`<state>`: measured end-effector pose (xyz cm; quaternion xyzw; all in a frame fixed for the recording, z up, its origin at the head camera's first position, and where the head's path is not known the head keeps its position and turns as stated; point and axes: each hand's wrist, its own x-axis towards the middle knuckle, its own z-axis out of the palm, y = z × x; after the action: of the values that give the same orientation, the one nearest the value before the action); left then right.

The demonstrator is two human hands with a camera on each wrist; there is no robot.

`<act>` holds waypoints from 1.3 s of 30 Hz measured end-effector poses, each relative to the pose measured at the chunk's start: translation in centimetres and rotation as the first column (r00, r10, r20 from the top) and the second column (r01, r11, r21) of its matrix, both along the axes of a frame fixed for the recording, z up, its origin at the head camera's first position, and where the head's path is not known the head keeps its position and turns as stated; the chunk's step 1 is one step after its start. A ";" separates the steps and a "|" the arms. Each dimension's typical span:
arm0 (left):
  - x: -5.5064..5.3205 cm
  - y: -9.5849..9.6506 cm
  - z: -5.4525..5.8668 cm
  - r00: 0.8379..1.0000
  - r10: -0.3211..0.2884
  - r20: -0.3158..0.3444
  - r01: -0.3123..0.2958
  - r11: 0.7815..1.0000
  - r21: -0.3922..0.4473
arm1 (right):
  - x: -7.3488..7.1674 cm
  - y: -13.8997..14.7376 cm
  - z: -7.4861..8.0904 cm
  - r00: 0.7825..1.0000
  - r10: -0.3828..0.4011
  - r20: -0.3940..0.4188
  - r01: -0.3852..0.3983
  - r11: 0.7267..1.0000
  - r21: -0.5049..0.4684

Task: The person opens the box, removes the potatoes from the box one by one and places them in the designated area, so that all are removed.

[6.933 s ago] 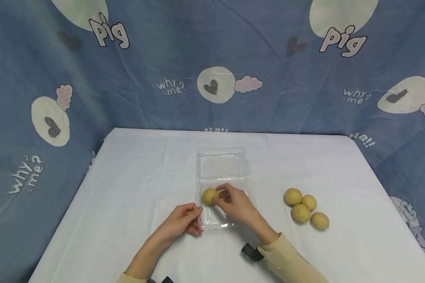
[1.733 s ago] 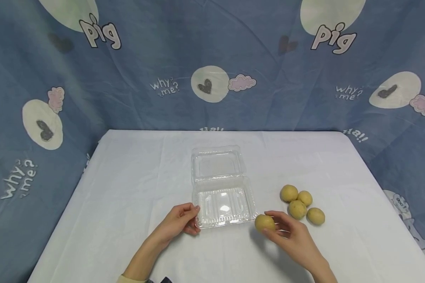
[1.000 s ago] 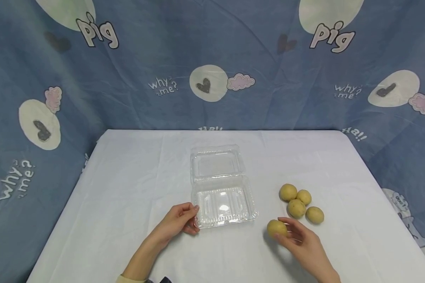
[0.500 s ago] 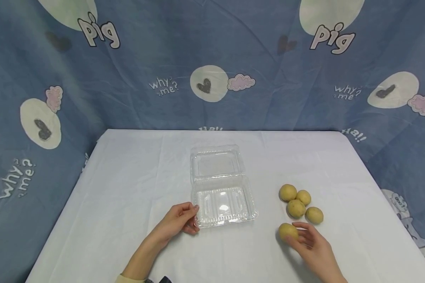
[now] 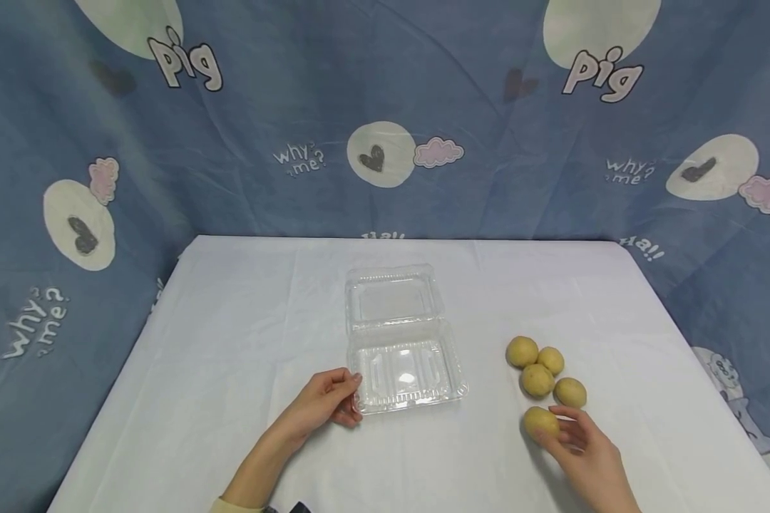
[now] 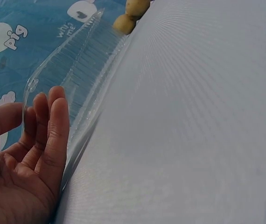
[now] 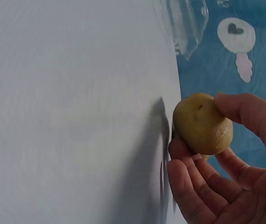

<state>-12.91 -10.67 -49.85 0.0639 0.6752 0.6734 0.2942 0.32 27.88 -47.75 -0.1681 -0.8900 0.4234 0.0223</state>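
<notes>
A clear plastic clamshell container [image 5: 406, 370] lies unfolded on the table, its lid [image 5: 393, 296] laid back and its tray bare inside. My left hand [image 5: 324, 399] pinches the tray's near left corner between thumb and fingers, as the left wrist view also shows. Right of the container, my right hand [image 5: 587, 452] grips a small yellow potato [image 5: 540, 423] between thumb and fingertips. In the right wrist view that potato [image 7: 203, 123] is held close to the tabletop. Just beyond it sits a group of several potatoes [image 5: 537, 380].
A white cloth covers the table [image 5: 244, 306]. Behind and at both sides hangs a blue patterned curtain [image 5: 244, 192]. A small black object [image 5: 299, 507] shows by the left sleeve [image 5: 234, 506] at the bottom edge.
The right hand first held the potato over the tray, then carried it out and rightward to a spot near the other potatoes. The left hand keeps its hold on the corner.
</notes>
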 end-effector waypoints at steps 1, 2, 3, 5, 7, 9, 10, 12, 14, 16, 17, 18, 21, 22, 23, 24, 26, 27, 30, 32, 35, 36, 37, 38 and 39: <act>0.0 0.0 0.0 1.000 0.001 0.002 -0.001 1.000 0.000 | 0.0 0.2 0.0 1.000 -0.007 0.016 0.007 1.000 0.002; 0.0 0.0 0.0 1.000 0.001 0.004 -0.001 1.000 0.000 | 0.1 0.4 0.0 0.999 -0.015 0.030 0.015 1.000 0.007; 0.0 0.0 0.1 1.000 0.002 0.007 -0.002 1.000 0.000 | 0.1 0.5 0.0 0.999 -0.024 0.040 0.023 1.000 0.007; 0.0 0.0 0.1 1.000 0.005 0.011 -0.004 1.000 -0.001 | 0.1 0.8 -0.1 0.998 -0.039 0.042 0.039 0.999 0.010; 0.0 0.0 0.1 1.000 0.007 0.014 -0.007 1.000 -0.002 | 0.2 1.0 -0.2 0.998 -0.048 0.038 0.048 0.999 0.011; 0.1 0.0 0.1 1.000 0.008 0.013 -0.008 1.000 0.000 | 0.1 1.1 -0.3 0.998 -0.056 0.028 0.056 0.998 0.013; 0.1 0.0 0.1 1.000 0.007 0.013 -0.007 1.000 0.000 | 0.1 1.2 -0.3 0.998 -0.059 0.025 0.059 0.998 0.019; 0.1 0.0 0.1 1.000 0.005 0.010 -0.005 1.000 0.003 | 0.1 1.3 -0.3 0.998 -0.065 0.028 0.064 0.997 0.035; 0.2 -0.1 0.0 1.000 0.001 0.005 -0.001 1.000 0.007 | 0.1 1.4 -0.4 0.997 -0.067 0.044 0.065 0.997 0.046; 0.2 -0.1 0.0 1.000 -0.003 0.003 0.003 1.000 0.008 | 0.0 1.5 -0.3 0.995 -0.072 0.062 0.068 0.996 0.059; 0.2 -0.1 -0.1 1.000 -0.004 0.000 0.004 1.000 0.009 | 0.0 1.5 -0.3 0.995 -0.075 0.070 0.071 0.995 0.064; 0.2 -0.1 -0.1 1.000 -0.006 -0.004 0.006 1.000 0.012 | -0.1 1.6 -0.3 0.994 -0.075 0.079 0.070 0.996 0.063; 0.1 -0.1 -0.1 1.000 -0.009 -0.007 0.009 1.000 0.013 | -0.2 1.6 -0.2 0.992 -0.085 0.096 0.077 0.994 0.075; 0.1 -0.1 -0.2 1.000 -0.009 -0.007 0.009 1.000 0.012 | -0.3 1.7 -0.2 0.991 -0.084 0.105 0.076 0.994 0.077; 0.0 -0.1 -0.2 1.000 -0.009 -0.008 0.009 1.000 0.014 | -0.3 1.7 -0.1 0.990 -0.081 0.112 0.073 0.994 0.077; 0.0 -0.1 -0.2 1.000 -0.008 -0.006 0.008 1.000 0.013 | -0.3 1.8 -0.1 0.990 -0.079 0.119 0.070 0.994 0.079; 0.0 -0.1 -0.3 1.000 -0.007 -0.001 0.007 1.000 0.008 | -0.4 1.9 0.0 0.988 -0.079 0.132 0.068 0.994 0.086; 0.0 -0.1 -0.3 1.000 -0.006 0.001 0.006 1.000 0.008 | -0.4 2.0 0.0 0.988 -0.078 0.134 0.067 0.994 0.086; 0.0 0.0 -0.4 1.000 -0.005 0.002 0.005 1.000 0.008 | -0.5 2.1 0.0 0.989 -0.078 0.129 0.067 0.994 0.087; 0.0 0.0 -0.4 1.000 -0.005 0.001 0.005 1.000 0.009 | -0.5 2.1 0.0 0.990 -0.084 0.111 0.074 0.993 0.095; 0.0 -0.1 -0.3 1.000 -0.007 -0.001 0.007 1.000 0.012 | -0.6 2.1 -0.1 0.994 -0.086 0.070 0.078 0.990 0.118; 0.0 -0.1 -0.3 1.000 -0.007 -0.001 0.007 1.000 0.012 | -0.6 2.1 -0.1 0.994 -0.088 0.057 0.081 0.989 0.127; 0.0 -0.1 -0.2 1.000 -0.008 -0.003 0.008 1.000 0.014 | -0.6 2.1 -0.1 0.995 -0.089 0.046 0.082 0.987 0.135; 0.0 -0.1 -0.2 1.000 -0.008 -0.004 0.008 1.000 0.014 | -0.7 2.1 -0.1 0.995 -0.087 0.039 0.081 0.987 0.139; 0.0 -0.1 -0.1 1.000 -0.009 -0.006 0.009 1.000 0.014 | -0.7 2.1 -0.1 0.996 -0.085 0.036 0.079 0.987 0.143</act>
<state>-12.91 -10.73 -49.98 0.0710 0.6711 0.6765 0.2949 -0.41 29.96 -47.82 -0.2116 -0.9103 0.3542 0.0329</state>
